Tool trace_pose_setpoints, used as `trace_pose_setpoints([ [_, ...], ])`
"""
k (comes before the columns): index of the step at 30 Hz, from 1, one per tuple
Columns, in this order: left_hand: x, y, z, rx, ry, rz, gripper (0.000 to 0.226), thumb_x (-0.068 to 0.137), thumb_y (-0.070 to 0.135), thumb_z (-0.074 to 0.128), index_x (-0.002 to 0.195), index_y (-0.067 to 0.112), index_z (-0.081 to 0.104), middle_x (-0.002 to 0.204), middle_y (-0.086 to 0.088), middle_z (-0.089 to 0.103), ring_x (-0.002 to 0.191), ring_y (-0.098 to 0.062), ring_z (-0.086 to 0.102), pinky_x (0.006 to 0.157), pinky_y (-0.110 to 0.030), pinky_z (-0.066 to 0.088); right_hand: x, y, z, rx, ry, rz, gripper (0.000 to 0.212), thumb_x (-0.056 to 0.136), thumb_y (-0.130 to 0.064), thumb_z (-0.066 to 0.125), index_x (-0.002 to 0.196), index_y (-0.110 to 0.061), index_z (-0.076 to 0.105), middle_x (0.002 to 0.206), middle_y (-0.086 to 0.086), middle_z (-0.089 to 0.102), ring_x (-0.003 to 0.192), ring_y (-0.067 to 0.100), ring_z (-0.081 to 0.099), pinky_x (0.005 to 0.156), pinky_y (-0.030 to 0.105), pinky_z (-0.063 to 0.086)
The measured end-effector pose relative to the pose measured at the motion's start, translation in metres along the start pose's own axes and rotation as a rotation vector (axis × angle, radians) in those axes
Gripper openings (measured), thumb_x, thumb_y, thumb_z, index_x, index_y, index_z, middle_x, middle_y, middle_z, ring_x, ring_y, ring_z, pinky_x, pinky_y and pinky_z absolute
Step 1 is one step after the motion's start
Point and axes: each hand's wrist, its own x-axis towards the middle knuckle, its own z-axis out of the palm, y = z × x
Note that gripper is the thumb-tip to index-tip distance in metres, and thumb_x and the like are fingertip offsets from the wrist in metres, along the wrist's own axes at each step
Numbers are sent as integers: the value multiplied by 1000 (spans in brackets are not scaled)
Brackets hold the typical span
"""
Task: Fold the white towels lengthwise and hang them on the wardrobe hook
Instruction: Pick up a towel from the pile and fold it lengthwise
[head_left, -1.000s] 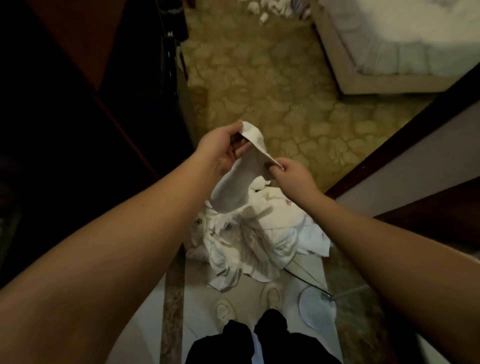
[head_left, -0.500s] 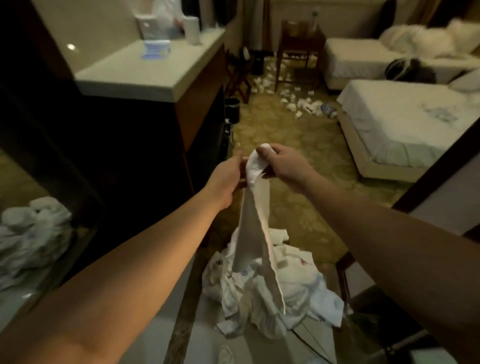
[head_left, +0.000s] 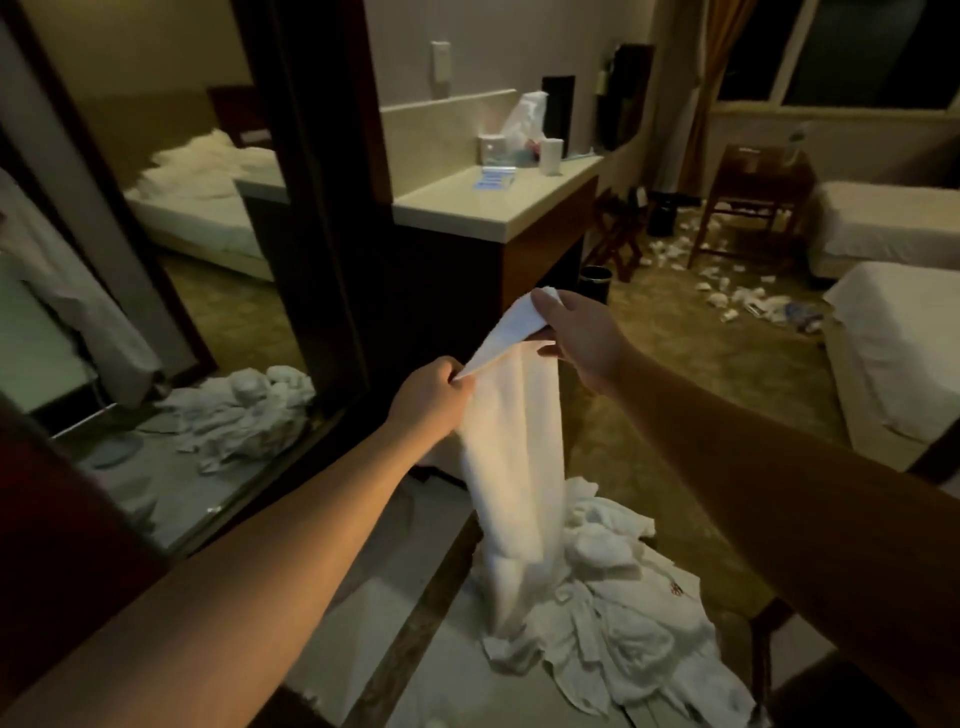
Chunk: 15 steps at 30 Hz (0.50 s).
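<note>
A white towel (head_left: 511, 441) hangs long and narrow in front of me, its lower end reaching the pile of white towels (head_left: 618, 623) on the floor. My left hand (head_left: 431, 397) pinches one top corner of the towel. My right hand (head_left: 582, 332) holds the other top corner higher up, thumb and fingers closed on the cloth. The top edge stretches slanted between the two hands. No wardrobe hook shows in this view.
A mirrored wardrobe door (head_left: 171, 291) stands at the left and reflects the towel pile. Behind it is a counter (head_left: 493, 202) with a tissue box and cup. Beds (head_left: 893, 332) stand at the right, a wooden chair (head_left: 753, 197) and scattered litter (head_left: 727, 296) farther back.
My head has lifted from the floor to the room. The towel has been raised out of the pile, and my hands have drawn apart along its top edge.
</note>
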Motion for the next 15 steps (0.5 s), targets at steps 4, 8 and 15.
trace_pose_setpoints([
  [4, -51, -23, -64, -114, 128, -49, 14, 100, 41, 49, 99, 32, 60, 84, 10, 60, 75, -8, 58, 56, -29, 42, -43, -33, 43, -44, 39, -43, 36, 94, -55, 57, 92, -23, 73, 80, -1, 72, 71, 14, 70, 63, 26, 48],
  [8, -104, -34, -121, -133, 213, -45, 18, 96, 45, 55, 83, 36, 62, 78, 9, 65, 68, -1, 59, 59, -26, 45, -90, -65, 78, -73, 122, -150, 55, 91, -49, 60, 86, 5, 57, 66, 16, 51, 58, 24, 53, 57, 33, 38],
  [15, -241, -80, -212, -43, 177, -36, 24, 94, 52, 61, 77, 35, 57, 78, 15, 59, 72, -1, 57, 56, -25, 39, -213, -102, 157, -4, 14, -101, 32, 95, -54, 59, 104, -27, 74, 92, -1, 73, 82, 14, 72, 76, 34, 56],
])
